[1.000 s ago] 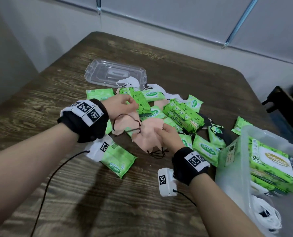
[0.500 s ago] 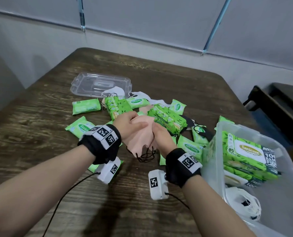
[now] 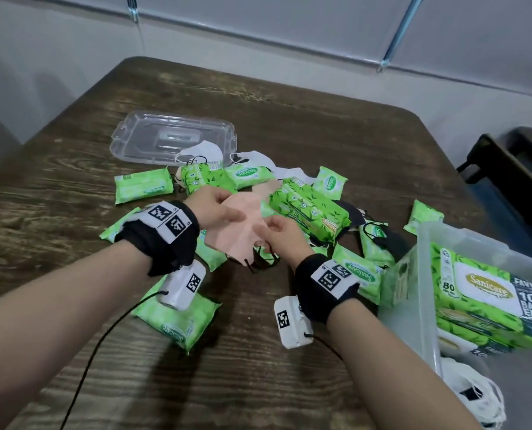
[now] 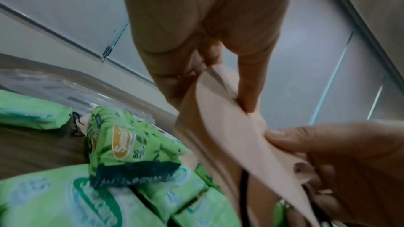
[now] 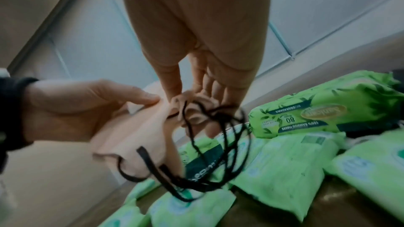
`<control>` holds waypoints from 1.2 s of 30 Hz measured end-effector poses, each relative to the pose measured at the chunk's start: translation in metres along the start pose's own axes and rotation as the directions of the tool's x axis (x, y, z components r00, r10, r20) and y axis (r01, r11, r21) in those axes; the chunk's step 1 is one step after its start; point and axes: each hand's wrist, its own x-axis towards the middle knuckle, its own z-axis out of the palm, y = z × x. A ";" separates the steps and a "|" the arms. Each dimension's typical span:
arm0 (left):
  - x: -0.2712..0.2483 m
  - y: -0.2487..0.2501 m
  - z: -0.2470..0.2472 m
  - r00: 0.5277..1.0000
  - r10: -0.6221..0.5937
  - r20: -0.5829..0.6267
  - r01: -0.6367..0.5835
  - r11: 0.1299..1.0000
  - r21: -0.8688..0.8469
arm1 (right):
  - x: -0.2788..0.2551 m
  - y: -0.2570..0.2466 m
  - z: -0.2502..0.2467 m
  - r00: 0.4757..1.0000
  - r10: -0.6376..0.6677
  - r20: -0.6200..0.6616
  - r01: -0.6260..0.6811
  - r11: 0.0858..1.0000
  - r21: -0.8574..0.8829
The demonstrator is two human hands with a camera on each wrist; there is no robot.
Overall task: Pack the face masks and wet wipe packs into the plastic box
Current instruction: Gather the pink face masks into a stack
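the soft, light peach fabric face masks with black ear loops (image 3: 241,226) are pinched above the wooden table (image 3: 72,187) by the left hand (image 3: 210,209) and right hand (image 3: 278,235), and are judged best gripped by the bunched cloth, since the loops could snag.

It looks like a bare workroom or recording space rather than a home — a dark wood-grain table (image 3: 289,125) is pushed close to plain pale wall panels (image 3: 289,23) joined by thin metal strips (image 3: 398,29), with nothing hung on them. At the far right stands a dark piece of furniture (image 3: 512,169) — what it is I cannot tell. No kitchen or shop fittings show.
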 end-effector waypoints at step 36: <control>0.116 -0.041 -0.026 0.995 -0.084 -0.061 0.070 0.976 -0.206 | 0.198 0.024 0.033 0.976 0.116 -0.186 -0.219 0.570 -0.792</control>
